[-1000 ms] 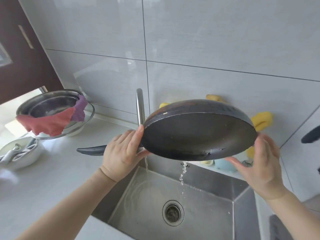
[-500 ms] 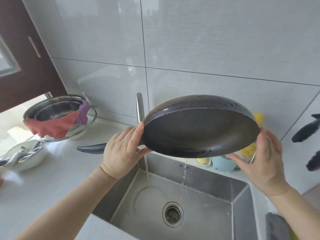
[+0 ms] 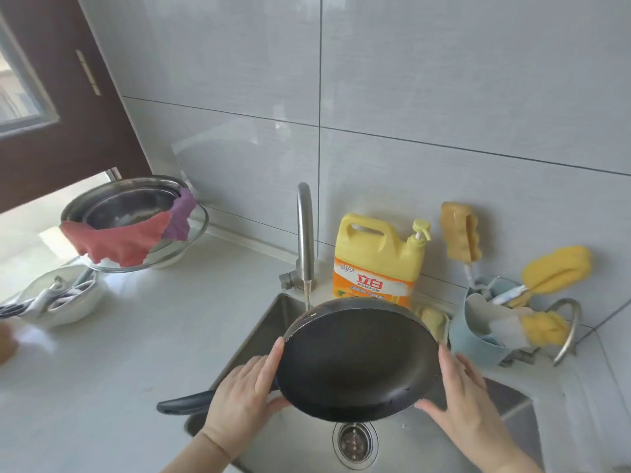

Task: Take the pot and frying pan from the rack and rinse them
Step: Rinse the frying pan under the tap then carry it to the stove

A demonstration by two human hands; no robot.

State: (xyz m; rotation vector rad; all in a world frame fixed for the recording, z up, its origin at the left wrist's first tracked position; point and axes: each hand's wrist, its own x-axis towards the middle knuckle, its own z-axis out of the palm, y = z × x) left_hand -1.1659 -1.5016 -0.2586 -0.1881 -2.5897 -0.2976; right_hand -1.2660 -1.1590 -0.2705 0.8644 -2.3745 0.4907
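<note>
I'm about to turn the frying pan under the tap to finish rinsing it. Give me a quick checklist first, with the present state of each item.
1. Both hands on the frying pan: left hand and right hand hold opposite rim sides: ok.
2. Faucet running onto the pan's far rim: ok.
3. Pan over the sink: ok.
4. Drain unblocked: ok.
5. Detergent bottle clear of the pan: cannot tell, close behind.
6. Pan fully rinsed: cannot tell.

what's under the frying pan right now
The sink, with its drain showing below the frying pan. Water dribbles off the pan's lower edge. The basin floor directly beneath is hidden.
</note>
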